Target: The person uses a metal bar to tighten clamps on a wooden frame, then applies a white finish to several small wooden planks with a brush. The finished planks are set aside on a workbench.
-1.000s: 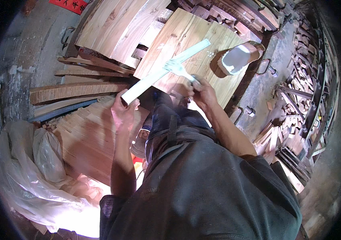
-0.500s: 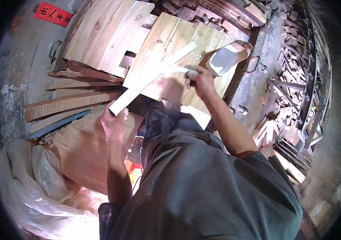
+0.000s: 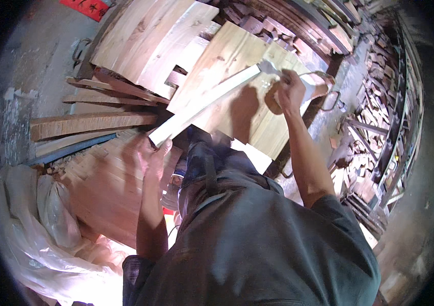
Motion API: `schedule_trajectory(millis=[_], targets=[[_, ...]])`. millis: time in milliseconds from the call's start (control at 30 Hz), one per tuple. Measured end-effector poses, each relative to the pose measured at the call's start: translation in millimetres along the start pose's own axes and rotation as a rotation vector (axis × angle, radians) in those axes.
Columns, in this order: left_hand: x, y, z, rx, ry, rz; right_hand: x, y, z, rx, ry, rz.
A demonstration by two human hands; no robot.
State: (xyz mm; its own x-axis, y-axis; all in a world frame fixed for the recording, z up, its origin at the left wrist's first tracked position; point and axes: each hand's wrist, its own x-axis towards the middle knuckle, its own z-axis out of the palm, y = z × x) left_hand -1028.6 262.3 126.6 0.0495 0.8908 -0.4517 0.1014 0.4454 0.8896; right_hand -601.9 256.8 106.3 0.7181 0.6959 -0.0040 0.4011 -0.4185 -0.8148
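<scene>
My left hand (image 3: 151, 157) is closed round the near end of a long pale wooden strip (image 3: 206, 104). The strip slants away to the upper right over a panel of joined boards (image 3: 242, 58). My right hand (image 3: 291, 92) is closed on a small flat spreading tool (image 3: 269, 67), a brush or scraper; I cannot tell which. Its head is at the strip's far end, and my fingers hide the handle. Just behind my right hand, a cut-open tub (image 3: 318, 84) with whitish, glue-like stuff in it sits on the panel's right side, partly covered by the hand.
Another pale board panel (image 3: 150, 41) lies at the upper left. Rough planks (image 3: 94, 125) stick out below it. A stack of wood pieces (image 3: 99, 199) and crumpled clear plastic (image 3: 28, 219) are at the left. Piled offcuts (image 3: 375, 102) lie along the right, beside a metal rail (image 3: 399, 117).
My right hand has moved right and slightly up, bringing the tool from the strip's middle to its far end. My left hand keeps its hold on the strip. The view has shifted a little.
</scene>
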Motion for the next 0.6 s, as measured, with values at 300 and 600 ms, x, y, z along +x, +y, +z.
schedule_trajectory(millis=[300, 600], targets=[[55.6, -41.5, 17.5, -0.888, 0.054, -0.131, -44.1, -21.2, -48.1, 0.347, 0.109, 0.143], [155.0, -50.7, 77.2, -1.019, 0.204, -0.235, -48.4, -36.1, -71.3, 0.23, 0.062, 0.212]])
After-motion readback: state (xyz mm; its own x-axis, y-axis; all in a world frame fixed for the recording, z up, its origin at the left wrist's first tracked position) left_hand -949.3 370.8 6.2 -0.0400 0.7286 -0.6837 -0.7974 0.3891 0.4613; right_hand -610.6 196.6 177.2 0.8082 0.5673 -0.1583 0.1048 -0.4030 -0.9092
